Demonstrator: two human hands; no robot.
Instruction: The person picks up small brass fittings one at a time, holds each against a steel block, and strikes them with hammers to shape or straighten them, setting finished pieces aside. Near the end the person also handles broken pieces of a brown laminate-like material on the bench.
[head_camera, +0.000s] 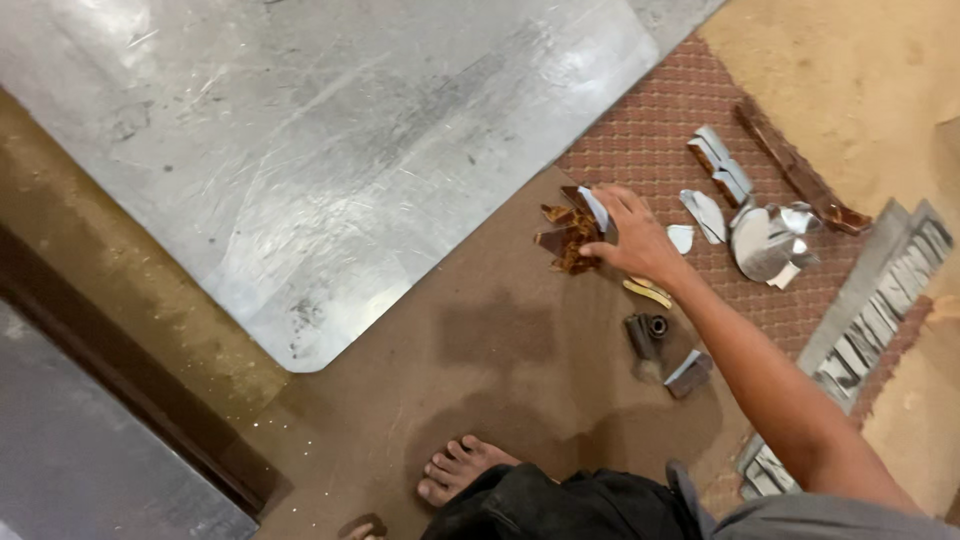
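- Right hand (635, 238) reaching down-left, fingers spread and loosely open, tips touching rusty brown scraps (568, 238) on floor (480, 330), nothing clamped.
- Scraps beside patterned mat's (650, 120) left edge, near metal sheet's (330, 150) straight edge.
- Left hand unseen.

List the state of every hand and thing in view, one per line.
Right hand: reaching down, fingers on the scrap pile.
Left hand: out of view.
Brown scrap pile: heaped loosely on the floor.
Large metal sheet: lying flat, scratched.
Shiny metal offcuts: scattered on the patterned mat.
Bare foot: planted on the floor.
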